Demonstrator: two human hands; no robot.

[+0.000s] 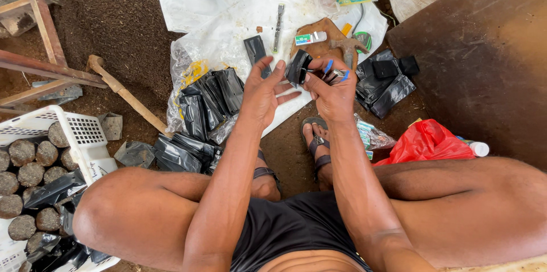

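Observation:
My right hand (333,90) grips a folded black plastic bag (297,67) together with a blue-handled tool (336,70) whose handles poke out between the fingers. Just left of the bag, my left hand (263,88) hovers with its fingers spread, holding nothing. Both hands are raised above a white plastic sheet (228,9). A heap of flat black bags (208,101) lies under my left hand, and a smaller pile of black bags (386,81) sits to the right of my right hand.
A white crate (85,135) at lower left holds several soil-filled black bags. A wooden handle (125,96) lies on the dirt. Red plastic bag (424,141) by my right knee. A brown board (484,61) on the right. Small tools and a wooden slab (325,44) lie on the sheet.

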